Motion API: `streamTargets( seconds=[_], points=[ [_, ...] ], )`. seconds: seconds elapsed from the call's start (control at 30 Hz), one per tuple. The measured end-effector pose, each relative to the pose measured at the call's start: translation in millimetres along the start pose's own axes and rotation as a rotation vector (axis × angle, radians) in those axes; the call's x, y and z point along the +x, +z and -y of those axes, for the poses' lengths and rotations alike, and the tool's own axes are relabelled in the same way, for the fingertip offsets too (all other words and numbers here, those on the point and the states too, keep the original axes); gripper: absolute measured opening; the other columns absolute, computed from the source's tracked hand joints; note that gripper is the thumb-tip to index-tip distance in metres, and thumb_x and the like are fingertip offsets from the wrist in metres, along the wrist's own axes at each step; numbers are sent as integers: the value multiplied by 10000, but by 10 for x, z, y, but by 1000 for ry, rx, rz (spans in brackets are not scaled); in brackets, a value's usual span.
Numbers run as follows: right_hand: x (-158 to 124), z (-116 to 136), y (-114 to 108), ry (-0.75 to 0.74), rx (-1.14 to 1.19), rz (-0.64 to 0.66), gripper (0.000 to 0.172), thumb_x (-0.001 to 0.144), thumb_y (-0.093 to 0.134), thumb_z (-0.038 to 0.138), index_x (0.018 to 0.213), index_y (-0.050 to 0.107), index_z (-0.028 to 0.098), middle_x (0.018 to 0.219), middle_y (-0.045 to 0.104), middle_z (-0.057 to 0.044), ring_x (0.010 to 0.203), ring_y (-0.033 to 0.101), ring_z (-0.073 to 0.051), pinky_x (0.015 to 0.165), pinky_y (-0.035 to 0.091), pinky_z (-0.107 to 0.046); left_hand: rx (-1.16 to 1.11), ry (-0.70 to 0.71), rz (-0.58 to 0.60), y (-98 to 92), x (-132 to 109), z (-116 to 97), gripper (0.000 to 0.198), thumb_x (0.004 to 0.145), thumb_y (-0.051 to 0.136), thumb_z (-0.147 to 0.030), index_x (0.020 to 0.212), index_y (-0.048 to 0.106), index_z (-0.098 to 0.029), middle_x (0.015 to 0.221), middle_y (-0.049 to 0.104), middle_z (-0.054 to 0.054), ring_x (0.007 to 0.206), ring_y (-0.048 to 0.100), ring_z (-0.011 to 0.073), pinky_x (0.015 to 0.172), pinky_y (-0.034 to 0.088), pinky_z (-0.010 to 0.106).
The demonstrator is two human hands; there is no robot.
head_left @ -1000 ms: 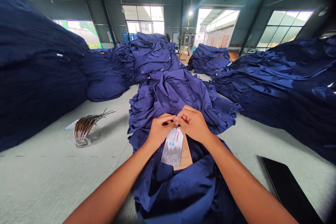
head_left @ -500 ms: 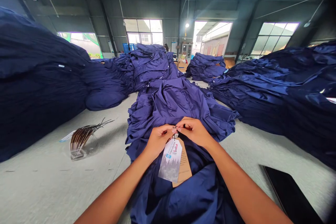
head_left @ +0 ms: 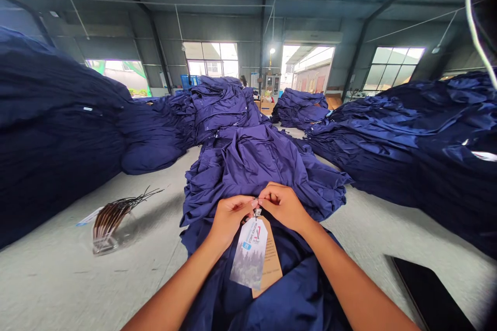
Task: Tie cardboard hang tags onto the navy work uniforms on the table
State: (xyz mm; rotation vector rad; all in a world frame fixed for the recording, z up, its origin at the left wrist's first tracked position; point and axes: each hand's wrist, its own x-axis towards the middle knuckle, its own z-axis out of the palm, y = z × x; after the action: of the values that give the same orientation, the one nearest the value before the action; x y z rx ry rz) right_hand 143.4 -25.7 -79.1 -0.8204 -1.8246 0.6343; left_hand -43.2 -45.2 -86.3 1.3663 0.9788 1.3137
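A navy garment (head_left: pixel 272 158) lies spread before me, its cloth bunched in folds. Over it, my left hand (head_left: pixel 234 213) and my right hand (head_left: pixel 282 206) meet with thumbs and fingertips pinched together. Between them is the dark string of the hang tags, mostly hidden by the fingers. Below the pinch hang a white printed hang tag (head_left: pixel 249 253) with a forest picture and a brown card tag (head_left: pixel 272 264) partly behind it. Both rest against the dark cloth.
At left on the pale table (head_left: pixel 151 253) sits a bundle of strung tags (head_left: pixel 111 222) in a clear holder. A black phone (head_left: pixel 430 289) lies at right. Large heaps of navy garments (head_left: pixel 58 139) rise left, right (head_left: pixel 419 134) and behind (head_left: pixel 221 103).
The camera view has tilted up, so everything sits lower in the picture. Both hands stay pinched together at the tag string, with only slight finger movement.
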Motion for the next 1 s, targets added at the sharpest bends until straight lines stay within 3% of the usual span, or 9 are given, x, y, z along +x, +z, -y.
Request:
streamTargets(
  seconds=[0.33,0.7,1.0],
  points=[
    [-11,14,29,-4,-25,-16,131,828,634,111,749,709,184,733,554,31,534,421,-66,510,311,-223,-78,-38,-7,-16,13,29,283,732,854,-392,826,790,-134,736,736,63,612,597,131,605,449,247],
    [-13,45,12,-59,33,-1,101,791,653,97,749,685,183,745,539,32,576,423,-75,556,331,-232,-85,-91,144,-47,22,-12,192,813,768,-324,827,737,-135,646,621,13,602,536,107,603,381,230],
    [-13,40,-8,-90,51,25,116,892,658,179,874,770,203,858,630,-14,590,467,-82,548,365,-235,-118,-172,254,-114,46,-63,231,758,824,-328,798,754,-112,746,679,49,624,569,108,647,431,243]
  ],
)
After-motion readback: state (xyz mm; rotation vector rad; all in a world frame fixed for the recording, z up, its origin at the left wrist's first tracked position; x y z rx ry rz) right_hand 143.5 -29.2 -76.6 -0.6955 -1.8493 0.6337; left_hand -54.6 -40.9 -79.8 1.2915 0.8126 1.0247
